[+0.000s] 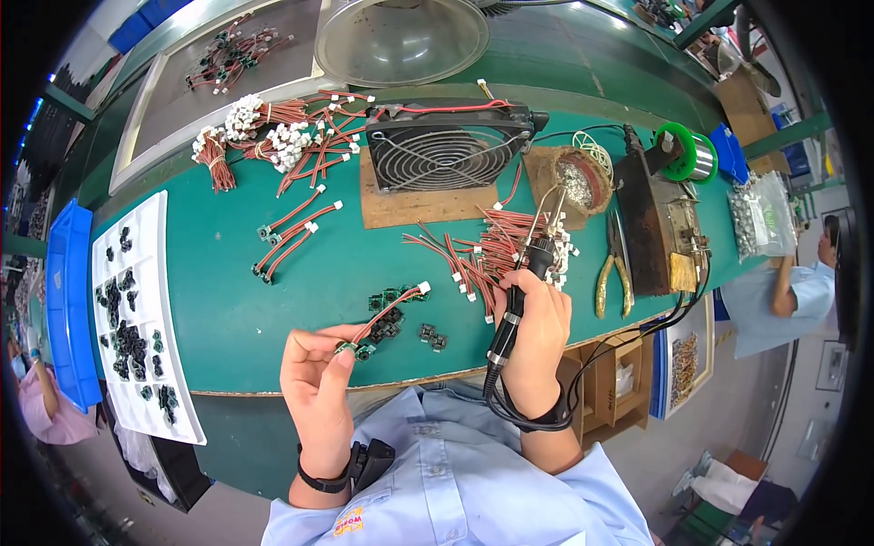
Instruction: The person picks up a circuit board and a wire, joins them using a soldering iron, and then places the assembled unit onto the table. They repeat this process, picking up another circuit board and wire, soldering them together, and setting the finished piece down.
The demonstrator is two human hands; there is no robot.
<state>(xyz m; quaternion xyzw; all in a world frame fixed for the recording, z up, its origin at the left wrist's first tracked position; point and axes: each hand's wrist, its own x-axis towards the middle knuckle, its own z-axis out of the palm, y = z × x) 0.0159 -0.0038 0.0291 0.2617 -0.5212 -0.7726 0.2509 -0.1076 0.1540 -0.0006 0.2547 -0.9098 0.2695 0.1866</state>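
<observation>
My left hand (320, 369) pinches a small green circuit board (349, 348) between thumb and fingers near the front edge of the bench. A red-and-black cable (387, 312) with a white connector runs up from that board. My right hand (537, 332) is wrapped round a soldering iron (541, 259), its tip pointing away from me toward a round tin of solder scrap (580, 182). Beyond the left hand lie several more small boards (390, 320), and a small cluster of dark parts (433, 338) sits to their right. Loose red-and-black cables (514, 241) spread beside the iron.
A black fan (446, 150) stands on a wooden board. Pliers (614, 273), a dark soldering station (645, 223) and a green solder spool (685, 153) are at right. Finished pieces (291, 238) lie left of centre. A white tray (177, 364) and blue bin (71, 309) stand far left.
</observation>
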